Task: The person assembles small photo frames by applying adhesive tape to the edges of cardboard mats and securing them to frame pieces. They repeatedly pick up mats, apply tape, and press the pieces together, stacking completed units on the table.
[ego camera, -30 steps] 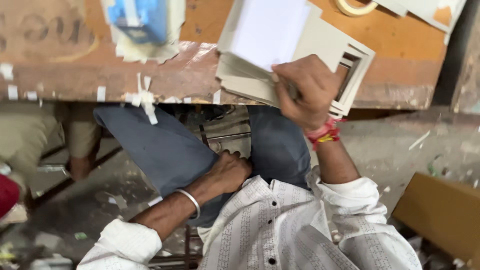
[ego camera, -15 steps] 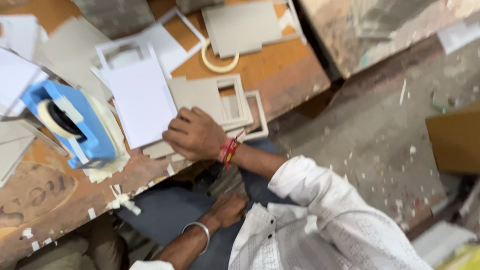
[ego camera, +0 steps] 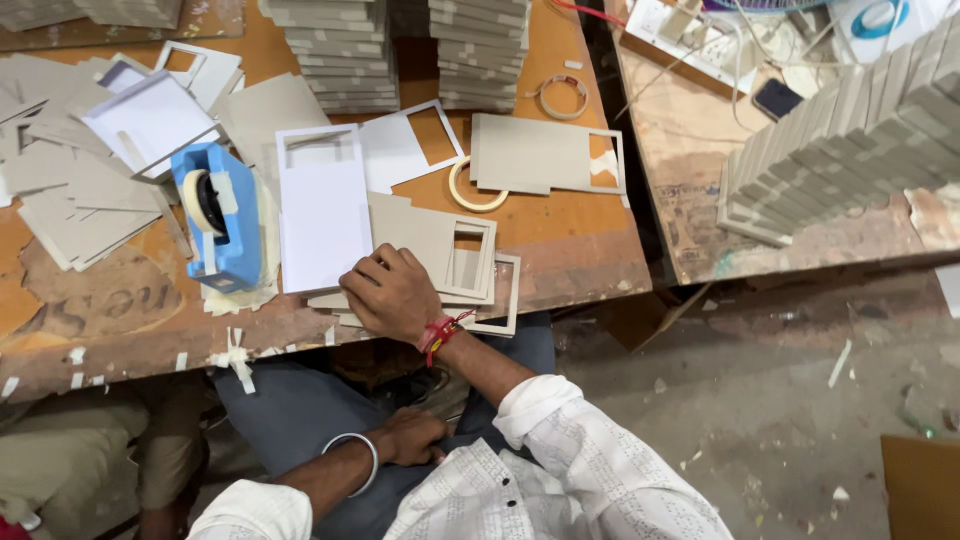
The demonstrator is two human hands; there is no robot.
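View swung upright and wider, right hand [ego camera: 392, 297] now lower on the cardboard frames [ego camera: 440, 262], stacks in sight

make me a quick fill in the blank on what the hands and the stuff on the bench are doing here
1. The right hand presses on a stack of grey card ____.
2. The left hand rests on the person's ____.
3. The tape dispenser is coloured ____.
4. The white sheet lies directly ____ of the dispenser.

Missing words: frames; lap; blue; right
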